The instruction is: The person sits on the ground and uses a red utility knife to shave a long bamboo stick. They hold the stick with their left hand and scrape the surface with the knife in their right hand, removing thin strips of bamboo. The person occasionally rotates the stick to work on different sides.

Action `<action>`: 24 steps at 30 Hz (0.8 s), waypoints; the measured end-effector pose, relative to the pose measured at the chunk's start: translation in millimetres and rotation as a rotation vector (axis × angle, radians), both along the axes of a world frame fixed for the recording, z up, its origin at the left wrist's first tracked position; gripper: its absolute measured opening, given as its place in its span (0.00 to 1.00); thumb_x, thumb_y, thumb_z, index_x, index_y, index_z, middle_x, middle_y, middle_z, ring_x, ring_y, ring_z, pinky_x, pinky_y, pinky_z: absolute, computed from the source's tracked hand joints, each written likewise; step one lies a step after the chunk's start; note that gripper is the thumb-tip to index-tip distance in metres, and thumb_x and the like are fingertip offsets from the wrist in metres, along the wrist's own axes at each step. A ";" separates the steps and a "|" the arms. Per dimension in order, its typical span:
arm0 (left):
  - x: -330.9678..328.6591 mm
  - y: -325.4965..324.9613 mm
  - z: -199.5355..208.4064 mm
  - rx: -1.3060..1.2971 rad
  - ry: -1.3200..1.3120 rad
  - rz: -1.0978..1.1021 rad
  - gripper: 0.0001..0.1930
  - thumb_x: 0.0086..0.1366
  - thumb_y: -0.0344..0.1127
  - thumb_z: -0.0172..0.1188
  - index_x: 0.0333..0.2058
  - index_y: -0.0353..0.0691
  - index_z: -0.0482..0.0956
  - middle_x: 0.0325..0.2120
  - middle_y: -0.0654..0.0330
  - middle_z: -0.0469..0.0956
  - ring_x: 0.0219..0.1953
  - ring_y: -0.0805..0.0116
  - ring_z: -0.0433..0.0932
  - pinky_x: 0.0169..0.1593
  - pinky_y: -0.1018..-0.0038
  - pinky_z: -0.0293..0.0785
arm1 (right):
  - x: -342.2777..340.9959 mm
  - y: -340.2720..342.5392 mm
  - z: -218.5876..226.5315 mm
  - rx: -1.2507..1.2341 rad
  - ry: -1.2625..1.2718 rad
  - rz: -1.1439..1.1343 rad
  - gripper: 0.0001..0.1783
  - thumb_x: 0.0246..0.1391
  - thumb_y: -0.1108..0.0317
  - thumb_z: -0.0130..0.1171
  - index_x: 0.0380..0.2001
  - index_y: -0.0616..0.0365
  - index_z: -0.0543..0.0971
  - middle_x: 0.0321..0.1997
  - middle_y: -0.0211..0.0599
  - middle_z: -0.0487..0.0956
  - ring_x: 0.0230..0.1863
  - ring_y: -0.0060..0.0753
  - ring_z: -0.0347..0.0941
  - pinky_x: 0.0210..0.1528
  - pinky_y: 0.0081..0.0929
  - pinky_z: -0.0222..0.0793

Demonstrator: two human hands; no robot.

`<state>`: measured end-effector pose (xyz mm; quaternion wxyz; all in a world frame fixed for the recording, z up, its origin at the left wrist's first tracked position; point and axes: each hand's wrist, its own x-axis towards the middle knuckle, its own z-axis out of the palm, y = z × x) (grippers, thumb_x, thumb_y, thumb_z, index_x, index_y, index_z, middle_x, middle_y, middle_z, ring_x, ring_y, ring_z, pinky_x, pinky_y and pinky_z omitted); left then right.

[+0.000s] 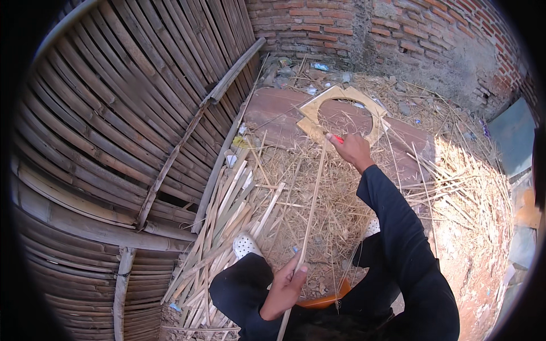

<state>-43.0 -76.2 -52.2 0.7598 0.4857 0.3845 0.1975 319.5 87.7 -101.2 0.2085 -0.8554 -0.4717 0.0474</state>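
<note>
A long, thin bamboo strip (313, 213) slants from the lower edge up toward the far middle. My left hand (286, 288) is closed around its near part, in front of my knees. With the arm stretched forward, my right hand (354, 150) grips a small red-handled tool (339, 138) by the strip's far end. What working end the tool has is too small to make out. Just beyond that hand lies a pale wooden board (310, 124) with a large round hole cut in it.
Split bamboo pieces (227, 213) lie heaped at the left, beside my spotted shoe (247, 245). Shavings (335, 193) cover the ground between my feet. A bamboo slat wall (119, 108) rises at the left, a brick wall (318, 25) at the back. Under me shows something orange (327, 301).
</note>
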 end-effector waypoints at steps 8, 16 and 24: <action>-13.7 20.3 0.4 -0.223 -0.251 0.145 0.22 0.71 0.37 0.38 0.61 0.35 0.59 0.19 0.61 0.69 0.13 0.79 0.61 0.24 0.84 0.63 | 13.0 -34.1 21.9 -0.153 0.142 0.062 0.46 0.52 0.26 0.37 0.16 0.62 0.79 0.17 0.51 0.76 0.26 0.53 0.76 0.31 0.44 0.68; 2.2 21.3 18.9 -0.272 -0.413 0.203 0.24 0.70 0.37 0.36 0.61 0.30 0.56 0.18 0.56 0.70 0.09 0.77 0.59 0.29 0.78 0.66 | -141.4 -110.7 55.3 0.049 -0.013 0.807 0.39 0.47 0.25 0.45 0.18 0.52 0.82 0.11 0.42 0.73 0.16 0.46 0.74 0.19 0.39 0.67; -4.0 19.5 6.0 -0.351 -0.413 0.156 0.24 0.72 0.40 0.33 0.61 0.34 0.56 0.13 0.61 0.64 0.06 0.77 0.55 0.26 0.77 0.60 | -125.8 -91.3 53.4 -0.045 -0.020 0.652 0.37 0.47 0.27 0.47 0.20 0.52 0.83 0.11 0.42 0.74 0.16 0.45 0.74 0.18 0.38 0.67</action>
